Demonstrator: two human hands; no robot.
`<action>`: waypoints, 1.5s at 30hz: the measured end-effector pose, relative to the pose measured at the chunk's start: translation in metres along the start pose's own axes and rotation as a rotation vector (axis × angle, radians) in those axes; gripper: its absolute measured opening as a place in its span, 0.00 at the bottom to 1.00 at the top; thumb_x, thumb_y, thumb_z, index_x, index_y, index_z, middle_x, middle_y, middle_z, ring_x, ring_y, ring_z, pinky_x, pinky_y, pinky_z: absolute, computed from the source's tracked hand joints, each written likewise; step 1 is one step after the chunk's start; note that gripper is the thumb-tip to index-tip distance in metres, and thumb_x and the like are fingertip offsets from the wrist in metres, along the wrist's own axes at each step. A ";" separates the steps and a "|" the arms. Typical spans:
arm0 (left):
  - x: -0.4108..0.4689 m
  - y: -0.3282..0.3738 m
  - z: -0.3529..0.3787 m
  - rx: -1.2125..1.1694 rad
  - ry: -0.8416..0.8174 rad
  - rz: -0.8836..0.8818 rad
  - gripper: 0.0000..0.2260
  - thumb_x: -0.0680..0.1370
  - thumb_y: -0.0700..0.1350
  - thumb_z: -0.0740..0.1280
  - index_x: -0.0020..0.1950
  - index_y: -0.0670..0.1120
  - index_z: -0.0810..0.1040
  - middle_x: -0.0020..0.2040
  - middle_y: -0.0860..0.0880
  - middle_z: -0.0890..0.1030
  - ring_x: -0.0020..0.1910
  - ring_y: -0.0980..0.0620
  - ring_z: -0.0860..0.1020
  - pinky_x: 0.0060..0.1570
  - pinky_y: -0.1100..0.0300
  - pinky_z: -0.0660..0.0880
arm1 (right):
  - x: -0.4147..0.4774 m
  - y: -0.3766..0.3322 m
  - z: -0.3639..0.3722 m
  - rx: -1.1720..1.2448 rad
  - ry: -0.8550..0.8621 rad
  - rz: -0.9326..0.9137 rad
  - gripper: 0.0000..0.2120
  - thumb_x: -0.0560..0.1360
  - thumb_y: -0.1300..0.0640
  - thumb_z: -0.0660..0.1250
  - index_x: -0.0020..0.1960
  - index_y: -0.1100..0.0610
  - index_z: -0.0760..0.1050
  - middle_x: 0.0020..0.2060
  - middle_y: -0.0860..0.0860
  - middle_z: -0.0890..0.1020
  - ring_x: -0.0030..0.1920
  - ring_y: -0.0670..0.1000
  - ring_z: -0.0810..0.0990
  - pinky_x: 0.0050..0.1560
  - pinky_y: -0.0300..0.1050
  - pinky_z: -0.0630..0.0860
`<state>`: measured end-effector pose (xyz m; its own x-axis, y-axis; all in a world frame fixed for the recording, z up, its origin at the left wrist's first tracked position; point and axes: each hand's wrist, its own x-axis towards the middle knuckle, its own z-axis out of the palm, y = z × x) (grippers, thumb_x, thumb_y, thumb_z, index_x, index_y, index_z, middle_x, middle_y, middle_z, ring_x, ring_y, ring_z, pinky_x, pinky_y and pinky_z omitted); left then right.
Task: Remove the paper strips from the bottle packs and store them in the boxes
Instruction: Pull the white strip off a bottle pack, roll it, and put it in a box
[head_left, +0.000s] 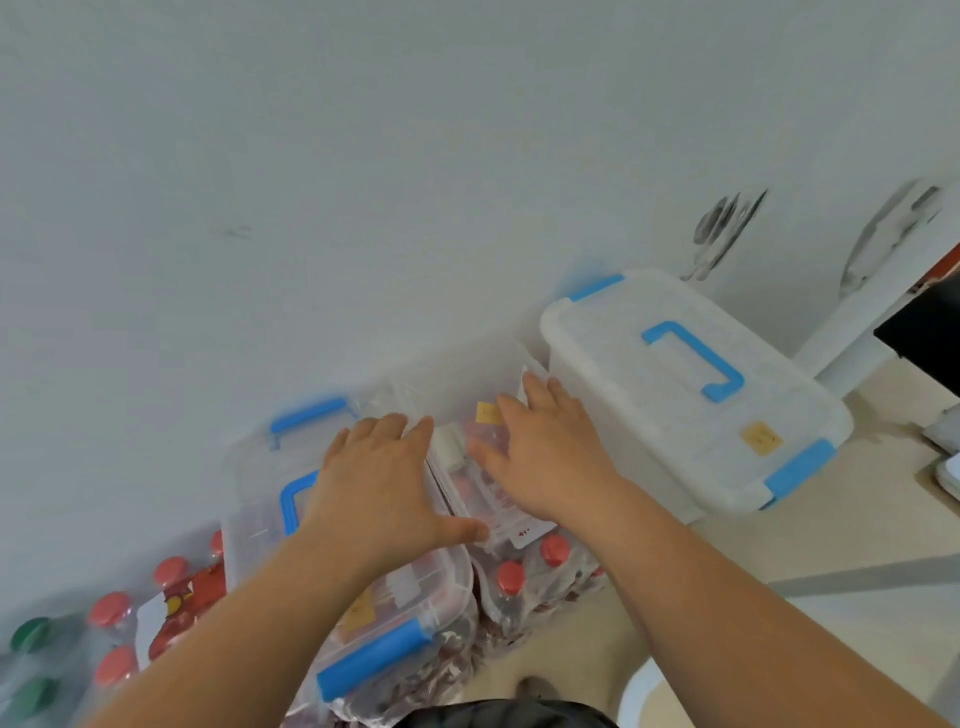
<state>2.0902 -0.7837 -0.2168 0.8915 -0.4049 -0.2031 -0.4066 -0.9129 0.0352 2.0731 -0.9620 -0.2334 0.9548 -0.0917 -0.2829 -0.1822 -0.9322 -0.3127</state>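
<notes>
Item: my left hand (379, 483) spread flat on the 9 o'clock box lid (249, 493); right hand (550, 457), fingers straight, presses paper strips (527, 532).

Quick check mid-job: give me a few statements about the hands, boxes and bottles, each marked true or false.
1. The right-hand box has its lid on. True.
2. The right hand grips a bottle by its cap. False: it lies with fingers spread on the paper strips.
3. The handle on that lid is green. False: the handle is blue.
4. The left hand rests on the lid of the left box. True.
5. Bottles with red caps stand at lower left. True.
</notes>
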 end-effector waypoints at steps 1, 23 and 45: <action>0.001 0.000 0.001 0.003 0.008 -0.002 0.56 0.57 0.82 0.59 0.79 0.54 0.55 0.78 0.50 0.62 0.76 0.47 0.61 0.75 0.47 0.59 | -0.002 0.001 0.001 -0.004 0.009 -0.007 0.34 0.80 0.33 0.53 0.80 0.50 0.56 0.83 0.57 0.47 0.82 0.61 0.44 0.80 0.61 0.46; 0.002 0.001 0.005 -0.098 0.062 0.022 0.43 0.58 0.76 0.70 0.69 0.58 0.74 0.77 0.51 0.66 0.78 0.50 0.59 0.78 0.45 0.48 | -0.028 0.024 0.006 0.167 0.161 -0.042 0.33 0.78 0.35 0.62 0.77 0.51 0.64 0.80 0.56 0.60 0.79 0.60 0.55 0.77 0.56 0.55; -0.013 0.010 0.024 -0.246 0.407 0.354 0.13 0.70 0.54 0.73 0.45 0.45 0.87 0.48 0.48 0.87 0.51 0.50 0.85 0.50 0.53 0.82 | -0.074 0.051 0.068 0.672 0.360 0.099 0.45 0.77 0.44 0.70 0.82 0.48 0.45 0.83 0.47 0.49 0.81 0.45 0.48 0.71 0.28 0.42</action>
<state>2.0698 -0.7858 -0.2368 0.7348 -0.6296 0.2524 -0.6783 -0.6840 0.2685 1.9769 -0.9794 -0.2901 0.9233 -0.3792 -0.0614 -0.2644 -0.5114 -0.8176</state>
